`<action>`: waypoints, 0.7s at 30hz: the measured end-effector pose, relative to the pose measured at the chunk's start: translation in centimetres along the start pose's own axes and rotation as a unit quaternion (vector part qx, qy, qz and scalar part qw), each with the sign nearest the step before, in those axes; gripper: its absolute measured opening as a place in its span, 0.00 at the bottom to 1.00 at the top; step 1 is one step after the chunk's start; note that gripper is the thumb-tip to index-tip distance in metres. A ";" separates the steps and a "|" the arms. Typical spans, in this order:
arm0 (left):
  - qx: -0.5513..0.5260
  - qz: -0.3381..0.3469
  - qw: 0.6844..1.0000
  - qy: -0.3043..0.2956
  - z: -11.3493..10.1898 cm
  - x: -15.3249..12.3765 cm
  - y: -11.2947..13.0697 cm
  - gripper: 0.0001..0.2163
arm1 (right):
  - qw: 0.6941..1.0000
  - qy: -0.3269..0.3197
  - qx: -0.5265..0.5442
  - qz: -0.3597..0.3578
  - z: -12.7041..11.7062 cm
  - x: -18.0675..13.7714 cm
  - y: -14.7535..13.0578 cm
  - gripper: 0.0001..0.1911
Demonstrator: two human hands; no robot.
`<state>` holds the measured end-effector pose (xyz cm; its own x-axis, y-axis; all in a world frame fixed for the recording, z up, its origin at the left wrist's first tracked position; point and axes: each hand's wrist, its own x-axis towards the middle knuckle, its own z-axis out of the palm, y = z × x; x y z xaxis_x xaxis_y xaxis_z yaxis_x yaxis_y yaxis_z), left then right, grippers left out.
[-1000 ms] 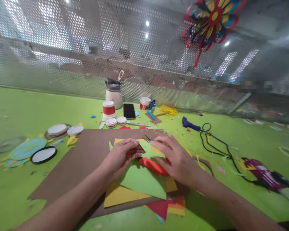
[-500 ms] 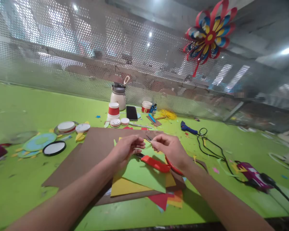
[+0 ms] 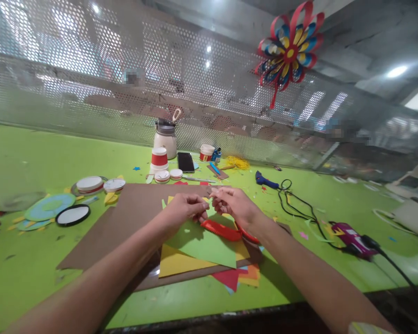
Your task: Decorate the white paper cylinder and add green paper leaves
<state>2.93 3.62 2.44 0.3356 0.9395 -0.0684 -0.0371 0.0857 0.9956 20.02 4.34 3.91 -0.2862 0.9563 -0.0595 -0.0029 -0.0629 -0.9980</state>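
My left hand (image 3: 185, 208) is closed, thumb and fingers pinched together over the paper stack. What it holds, if anything, is too small to make out. Close beside it, my right hand (image 3: 235, 206) is pinched too, with a tiny pale bit at its fingertips that I cannot name. Below both hands are red-handled scissors (image 3: 223, 230); the blades are hidden, and part of the handle runs beneath my right hand. Green paper (image 3: 212, 250) lies on top of yellow paper (image 3: 181, 264), over brown card (image 3: 142, 204). A small light-green scrap (image 3: 187, 230) is on the green sheet.
Left are white lids (image 3: 90, 183), a blue-green paper disc (image 3: 50, 207) and a black-rimmed round piece (image 3: 73, 215). A jug (image 3: 165, 141), red-white cup (image 3: 159, 160) and phone (image 3: 186, 162) stand behind. A blue glue gun (image 3: 266, 180) with cord and a purple device (image 3: 353, 240) are right.
The thin dark tip and green strip seen between my fingers are out of sight now. My left fingers have closed more tightly. A small scrap now shows on the green paper. The view has shifted slightly.
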 end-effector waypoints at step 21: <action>-0.061 -0.036 0.997 -0.032 0.0 0.0 -0.6 0.07 | 0.997 0.015 0.013 -0.069 -0.6 1.3 2.1 0.20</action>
<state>2.93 3.58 1.81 0.4013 0.9065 -0.1313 -0.1239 0.1958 0.9728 20.25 5.62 1.75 -0.2524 0.9645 0.0778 -0.0662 0.0630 -0.9958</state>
